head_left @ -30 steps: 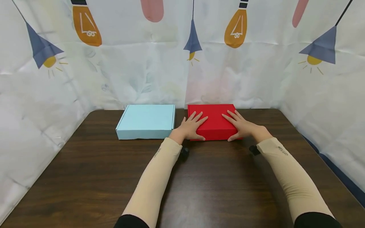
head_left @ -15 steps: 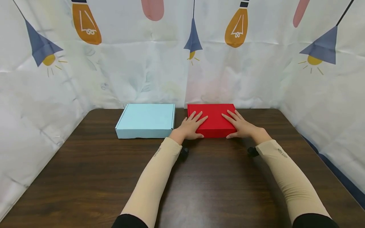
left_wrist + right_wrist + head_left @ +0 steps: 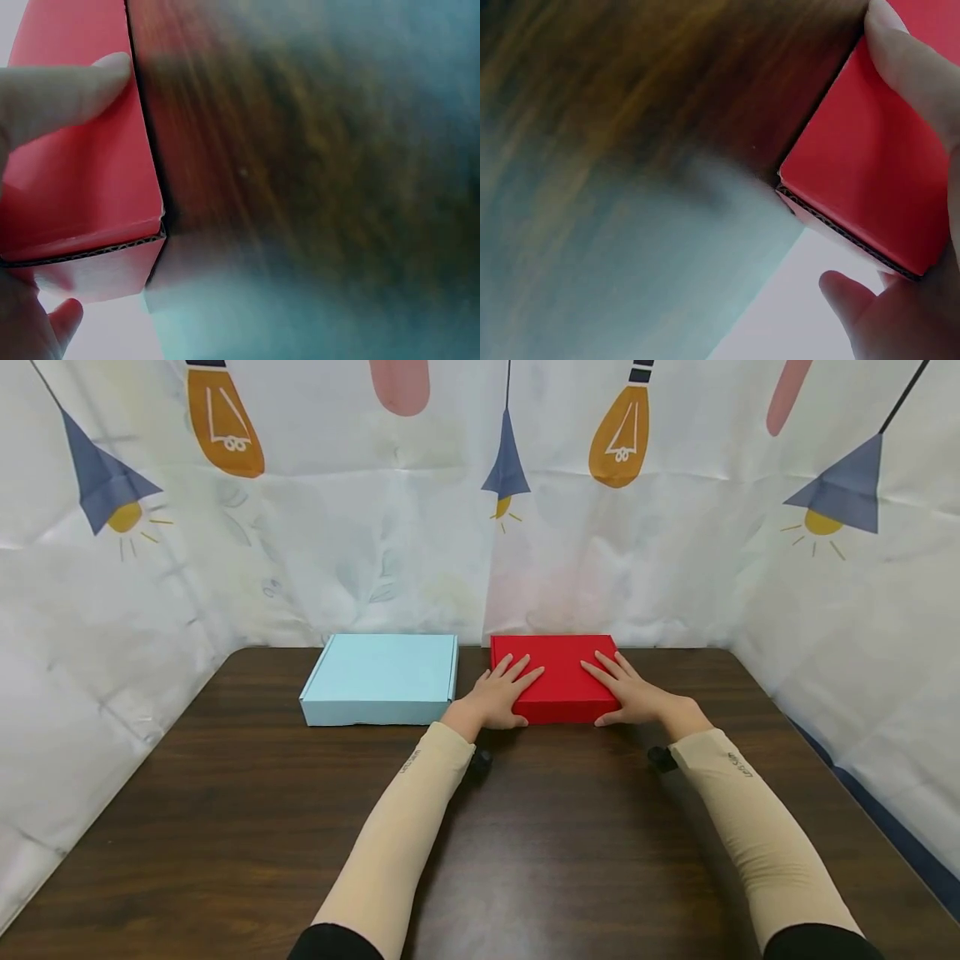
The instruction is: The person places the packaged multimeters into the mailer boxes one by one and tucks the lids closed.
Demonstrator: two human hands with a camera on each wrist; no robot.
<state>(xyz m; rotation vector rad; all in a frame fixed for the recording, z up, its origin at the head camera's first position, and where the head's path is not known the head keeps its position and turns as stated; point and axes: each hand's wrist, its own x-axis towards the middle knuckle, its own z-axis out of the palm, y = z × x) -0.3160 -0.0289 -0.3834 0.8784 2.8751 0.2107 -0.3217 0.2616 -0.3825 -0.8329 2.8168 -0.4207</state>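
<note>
A closed red cardboard box (image 3: 564,700) lies flat near the far edge of the table, right of centre. My left hand (image 3: 497,695) rests on its left front corner, fingers spread and straight over the top. On the right front corner lies my right hand (image 3: 637,695), its fingers spread likewise. Both wrist views show a thumb laid along the front face of the red box (image 3: 82,180), (image 3: 870,157). To the left, close by my left wrist, stands a closed light blue cardboard box (image 3: 386,672), apart from the red one by a narrow gap.
The dark wooden table (image 3: 555,843) has rounded far corners. Behind it and at both sides hangs a white cloth (image 3: 315,552) printed with lamps and bulbs. A black wrist device (image 3: 480,762) shows under the left wrist, another black device (image 3: 662,759) under the right.
The red box's front edge has shifted slightly back, level with the blue box's front. Both thumbs have moved a little along with it; the hands stay on the box.
</note>
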